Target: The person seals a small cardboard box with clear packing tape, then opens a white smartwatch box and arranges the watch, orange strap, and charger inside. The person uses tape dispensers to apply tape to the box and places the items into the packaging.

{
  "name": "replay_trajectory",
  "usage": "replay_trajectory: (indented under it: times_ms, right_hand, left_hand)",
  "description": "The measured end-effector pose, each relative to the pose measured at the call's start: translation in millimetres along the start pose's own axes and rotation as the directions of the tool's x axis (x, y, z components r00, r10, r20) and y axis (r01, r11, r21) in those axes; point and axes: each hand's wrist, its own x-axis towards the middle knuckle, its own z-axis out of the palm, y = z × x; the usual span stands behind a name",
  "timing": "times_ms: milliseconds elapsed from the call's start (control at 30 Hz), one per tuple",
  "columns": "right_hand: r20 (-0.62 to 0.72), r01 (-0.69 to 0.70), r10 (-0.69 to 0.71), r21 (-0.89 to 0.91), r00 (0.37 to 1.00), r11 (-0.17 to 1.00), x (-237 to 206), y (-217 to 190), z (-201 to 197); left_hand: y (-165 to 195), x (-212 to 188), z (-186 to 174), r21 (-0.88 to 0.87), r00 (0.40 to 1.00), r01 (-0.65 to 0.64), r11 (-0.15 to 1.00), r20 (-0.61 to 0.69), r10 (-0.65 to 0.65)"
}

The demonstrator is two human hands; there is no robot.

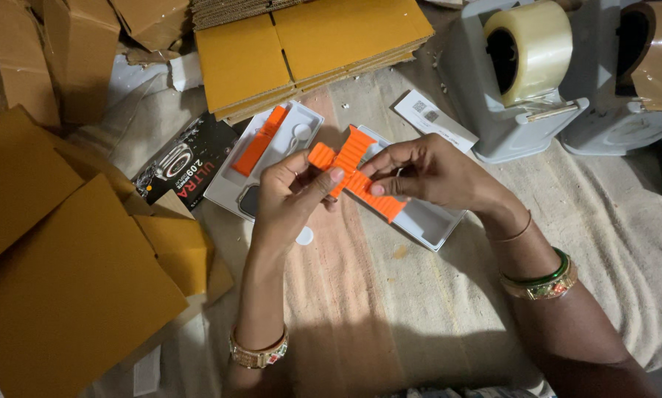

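Both hands meet over a cloth-covered surface, each pinching an orange ribbed watch strap. The left hand point(290, 193) grips the short strap piece point(322, 156) between thumb and forefinger, its thumb laid flat along the top. The right hand point(426, 171) pinches the long strap piece point(371, 193) with its fingertips, and the two pieces cross just between the hands, touching at the middle. A third ribbed section point(353, 147) stands up just beyond the fingertips.

By my reading, the step in hand is handling the straps taken from the open packaging, either fitting them together or sorting them. The next move would call for a steady pinch from both hands and careful lining up of the strap ends, since the pieces are slim and flexible.

The straps look bright orange, rubbery and crosswise-ridged, bending slightly under the fingers.

Just beyond the left hand lies a white tray point(272, 166) with another orange strap point(261, 140) in it, and under the right hand sits a second white tray point(430, 221). A dark printed box lid point(187, 166) lies to the left of the left hand. Well beyond the right hand stands a grey tape dispenser point(519, 77) with a clear roll. Flat yellow cartons point(309, 48) are stacked further off, and brown cardboard point(58, 280) lies to the left of the left hand.
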Motion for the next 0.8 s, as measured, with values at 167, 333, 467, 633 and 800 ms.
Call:
replay_trajectory:
  times_ms: [167, 333, 467, 633, 800]
  right_hand:
    - [-0.045, 0.002, 0.001, 0.077, 0.999, 0.997, 2.1, -1.2, -4.0]
    - [-0.047, -0.012, 0.018, 0.127, 0.999, 0.992, 2.5, -0.2, -5.9]
    - [-0.053, -0.031, 0.039, 0.131, 0.998, 0.991, 2.8, 1.2, -7.0]
    - [-0.055, -0.001, 0.008, 0.122, 0.998, 0.993, 1.5, 0.9, -7.7]
    - [-0.166, -0.038, 0.037, -0.004, 0.985, 0.999, -3.2, -1.9, -14.3]
  left_hand:
    - [-4.1, 5.8, 14.5, -0.17, 0.992, 0.028, 0.985, -0.117, -0.048]
    - [-14.9, 5.3, 25.2, -0.118, 0.983, 0.022, 0.993, -0.181, -0.043]
    - [-22.4, 6.1, 24.8, 0.028, 0.982, -0.047, 0.999, -0.181, 0.051]
    - [-28.7, 6.1, 31.4, -0.112, 0.986, 0.03, 0.993, -0.157, -0.048]
    - [-31.4, 5.5, 37.2, -0.1, 0.993, 0.075, 0.992, -0.082, -0.083]
